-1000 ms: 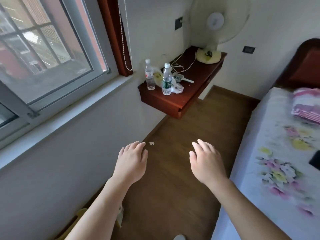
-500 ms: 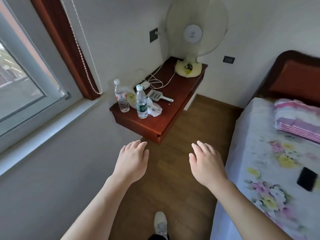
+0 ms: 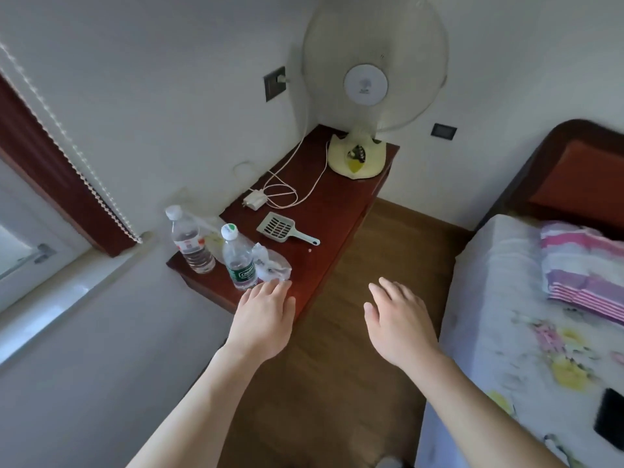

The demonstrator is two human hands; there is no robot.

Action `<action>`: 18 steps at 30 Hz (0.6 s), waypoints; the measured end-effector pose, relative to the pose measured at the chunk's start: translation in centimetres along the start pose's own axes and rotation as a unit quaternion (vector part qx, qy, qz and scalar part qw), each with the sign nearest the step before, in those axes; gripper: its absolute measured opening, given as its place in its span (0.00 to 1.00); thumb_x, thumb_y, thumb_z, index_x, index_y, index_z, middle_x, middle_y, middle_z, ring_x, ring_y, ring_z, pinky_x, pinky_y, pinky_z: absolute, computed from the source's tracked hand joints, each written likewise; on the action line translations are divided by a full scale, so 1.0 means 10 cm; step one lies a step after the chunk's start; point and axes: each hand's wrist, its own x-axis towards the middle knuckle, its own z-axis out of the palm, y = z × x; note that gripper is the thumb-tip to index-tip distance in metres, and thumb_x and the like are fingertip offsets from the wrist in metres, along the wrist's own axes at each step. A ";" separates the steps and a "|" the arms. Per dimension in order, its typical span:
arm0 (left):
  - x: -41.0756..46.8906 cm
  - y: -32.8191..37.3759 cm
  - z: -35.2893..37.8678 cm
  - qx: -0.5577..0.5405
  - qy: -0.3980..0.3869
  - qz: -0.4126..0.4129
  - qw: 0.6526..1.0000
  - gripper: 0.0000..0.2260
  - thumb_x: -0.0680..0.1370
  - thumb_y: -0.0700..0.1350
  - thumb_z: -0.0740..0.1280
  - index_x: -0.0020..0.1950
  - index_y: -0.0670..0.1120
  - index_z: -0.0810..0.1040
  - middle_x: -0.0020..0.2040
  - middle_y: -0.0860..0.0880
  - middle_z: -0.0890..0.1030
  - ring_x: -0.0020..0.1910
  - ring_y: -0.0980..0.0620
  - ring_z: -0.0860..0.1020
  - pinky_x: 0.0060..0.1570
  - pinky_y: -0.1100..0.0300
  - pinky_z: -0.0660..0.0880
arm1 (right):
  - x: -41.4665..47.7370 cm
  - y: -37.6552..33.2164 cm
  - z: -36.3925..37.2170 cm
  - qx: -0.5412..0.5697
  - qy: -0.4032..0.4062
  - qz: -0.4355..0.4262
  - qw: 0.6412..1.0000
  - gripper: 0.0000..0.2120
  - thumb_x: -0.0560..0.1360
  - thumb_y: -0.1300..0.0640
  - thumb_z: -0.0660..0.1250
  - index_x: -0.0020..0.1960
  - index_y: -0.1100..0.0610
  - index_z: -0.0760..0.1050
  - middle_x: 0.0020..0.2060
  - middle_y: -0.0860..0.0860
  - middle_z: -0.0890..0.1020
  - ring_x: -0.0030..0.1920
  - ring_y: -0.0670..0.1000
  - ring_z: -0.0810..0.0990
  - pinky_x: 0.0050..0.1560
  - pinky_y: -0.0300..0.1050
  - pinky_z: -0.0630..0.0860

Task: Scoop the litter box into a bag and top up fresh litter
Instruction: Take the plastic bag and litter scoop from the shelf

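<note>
A pale green slotted litter scoop point(image 3: 282, 228) lies flat on a dark red wall shelf point(image 3: 324, 217), its handle pointing right. A crumpled clear plastic bag point(image 3: 271, 264) sits near the shelf's front corner. My left hand point(image 3: 264, 315) hovers palm down over that corner, fingers spread, fingertips just short of the bag and holding nothing. My right hand point(image 3: 398, 317) is open over the wooden floor point(image 3: 341, 366), right of the shelf. No litter box is in view.
Two water bottles point(image 3: 190, 243) point(image 3: 238, 258) stand at the shelf's near left end. A white charger with cable point(image 3: 266, 197) and a desk fan point(image 3: 363, 96) sit farther back. A bed point(image 3: 540, 349) with a folded blanket and a black phone point(image 3: 609, 418) fills the right side. A window sill point(image 3: 54, 298) runs along the left.
The view has moved forward and closer to the shelf. My left hand now reaches over the shelf's front corner near the bag. Both hands stay open.
</note>
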 end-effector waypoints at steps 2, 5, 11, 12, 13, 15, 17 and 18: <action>0.24 0.07 0.06 -0.002 0.000 -0.020 1.000 0.20 0.83 0.53 0.52 0.73 0.52 0.69 0.71 0.53 0.72 0.71 0.49 0.68 0.72 0.52 0.63 | 0.30 0.14 0.00 -0.002 -0.011 -0.021 1.000 0.22 0.82 0.47 0.55 0.72 0.54 0.70 0.72 0.52 0.71 0.72 0.56 0.68 0.70 0.53 0.67; 0.56 0.21 0.16 -0.004 0.009 -0.059 0.998 0.19 0.83 0.53 0.52 0.73 0.51 0.69 0.72 0.53 0.71 0.72 0.49 0.68 0.72 0.51 0.63 | 0.77 0.36 0.02 -0.006 -0.039 -0.063 0.997 0.23 0.82 0.46 0.52 0.74 0.53 0.67 0.74 0.51 0.68 0.74 0.54 0.65 0.72 0.52 0.63; 1.00 0.49 0.34 -0.024 0.044 -0.182 0.982 0.19 0.83 0.52 0.54 0.72 0.49 0.70 0.71 0.51 0.73 0.69 0.48 0.70 0.69 0.52 0.65 | 1.69 0.66 0.02 0.003 -0.088 -0.165 0.982 0.24 0.83 0.46 0.50 0.76 0.52 0.63 0.76 0.51 0.64 0.76 0.54 0.61 0.75 0.52 0.60; 1.05 0.54 0.35 -0.032 0.051 -0.202 0.978 0.18 0.83 0.51 0.54 0.70 0.50 0.71 0.71 0.51 0.73 0.69 0.48 0.71 0.68 0.52 0.66 | 1.83 0.68 0.02 0.000 -0.095 -0.184 0.978 0.24 0.83 0.46 0.50 0.76 0.52 0.62 0.76 0.51 0.64 0.76 0.53 0.61 0.75 0.52 0.60; 1.09 0.58 0.36 -0.039 0.059 -0.220 0.973 0.17 0.83 0.51 0.55 0.69 0.50 0.72 0.70 0.51 0.74 0.68 0.48 0.71 0.67 0.53 0.66 | 1.97 0.69 0.02 -0.002 -0.100 -0.203 0.974 0.24 0.83 0.46 0.50 0.76 0.52 0.62 0.76 0.51 0.64 0.76 0.53 0.61 0.74 0.51 0.60; 1.15 0.62 0.36 -0.049 0.074 -0.254 0.963 0.15 0.83 0.50 0.55 0.68 0.51 0.72 0.69 0.51 0.74 0.67 0.48 0.72 0.66 0.53 0.67 | 2.21 0.66 0.03 -0.004 -0.109 -0.236 0.966 0.24 0.83 0.46 0.50 0.76 0.52 0.63 0.76 0.51 0.65 0.75 0.54 0.62 0.74 0.52 0.61; 1.19 0.61 0.35 -0.056 0.085 -0.291 0.951 0.16 0.83 0.51 0.56 0.70 0.51 0.71 0.69 0.50 0.74 0.67 0.47 0.72 0.66 0.52 0.68 | 2.40 0.58 0.06 -0.003 -0.122 -0.266 0.956 0.24 0.83 0.46 0.51 0.76 0.53 0.63 0.76 0.51 0.65 0.75 0.54 0.62 0.74 0.52 0.61; 1.21 0.60 0.35 -0.059 0.090 -0.308 0.945 0.17 0.82 0.51 0.56 0.70 0.50 0.70 0.69 0.50 0.74 0.66 0.47 0.73 0.65 0.51 0.69 | 2.49 0.53 0.08 0.000 -0.130 -0.278 0.952 0.24 0.83 0.46 0.51 0.76 0.53 0.63 0.76 0.51 0.65 0.75 0.54 0.62 0.74 0.52 0.61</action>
